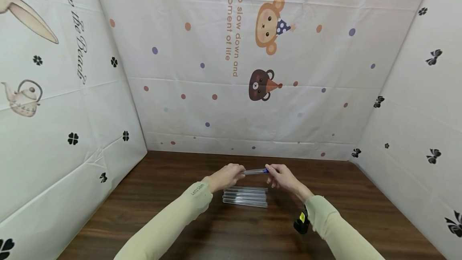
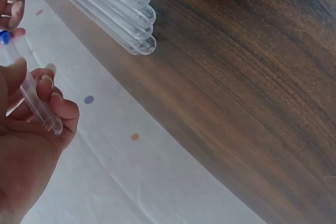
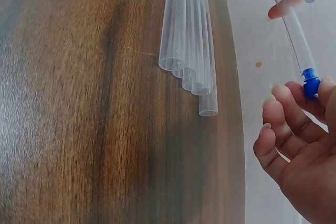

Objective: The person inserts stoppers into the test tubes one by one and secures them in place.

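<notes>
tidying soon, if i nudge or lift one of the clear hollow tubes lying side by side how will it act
The clear, cylindrical, plastic-looking tubes would probably roll if pushed, having round sides, though neighbours lying alongside may stop them. Thin, see-through walls suggest each is light for its size. Glossy surfaces could make one slippery to grip.

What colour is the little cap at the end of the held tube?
The cap is bright blue; it shows best in the right wrist view.
</notes>
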`<state>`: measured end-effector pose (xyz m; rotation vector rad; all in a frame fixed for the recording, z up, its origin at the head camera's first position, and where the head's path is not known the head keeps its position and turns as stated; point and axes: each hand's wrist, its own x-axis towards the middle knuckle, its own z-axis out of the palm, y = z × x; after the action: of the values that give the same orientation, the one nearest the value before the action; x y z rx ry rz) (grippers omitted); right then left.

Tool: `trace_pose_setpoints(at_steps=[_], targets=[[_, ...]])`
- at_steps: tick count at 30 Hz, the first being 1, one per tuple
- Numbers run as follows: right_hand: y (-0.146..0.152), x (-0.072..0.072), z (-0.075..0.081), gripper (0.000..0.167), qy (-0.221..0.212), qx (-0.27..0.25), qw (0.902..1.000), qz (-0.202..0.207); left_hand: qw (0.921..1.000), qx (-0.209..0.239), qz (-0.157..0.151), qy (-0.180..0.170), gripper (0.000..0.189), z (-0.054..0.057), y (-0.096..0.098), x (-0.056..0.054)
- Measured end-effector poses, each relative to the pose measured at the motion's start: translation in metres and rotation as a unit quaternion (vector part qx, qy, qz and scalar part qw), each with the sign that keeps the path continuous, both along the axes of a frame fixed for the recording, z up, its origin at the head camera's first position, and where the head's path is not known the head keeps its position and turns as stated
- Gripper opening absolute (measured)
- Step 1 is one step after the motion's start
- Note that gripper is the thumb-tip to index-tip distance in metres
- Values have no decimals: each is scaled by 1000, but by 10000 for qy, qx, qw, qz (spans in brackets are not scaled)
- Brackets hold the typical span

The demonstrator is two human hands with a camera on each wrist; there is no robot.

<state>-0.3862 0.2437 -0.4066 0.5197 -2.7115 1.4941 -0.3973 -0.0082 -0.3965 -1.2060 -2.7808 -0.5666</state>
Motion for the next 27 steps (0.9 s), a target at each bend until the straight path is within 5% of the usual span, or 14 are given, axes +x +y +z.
trace_pose_setpoints(at_steps=[16,27], targets=[[7,0,6,35,-293,-139,9981,525,9997,182,-42,-125,15,-2,0,-3],[2,6,5,41,-398,-127,9988,253,9996,126,59,242,20,0,1,-3]])
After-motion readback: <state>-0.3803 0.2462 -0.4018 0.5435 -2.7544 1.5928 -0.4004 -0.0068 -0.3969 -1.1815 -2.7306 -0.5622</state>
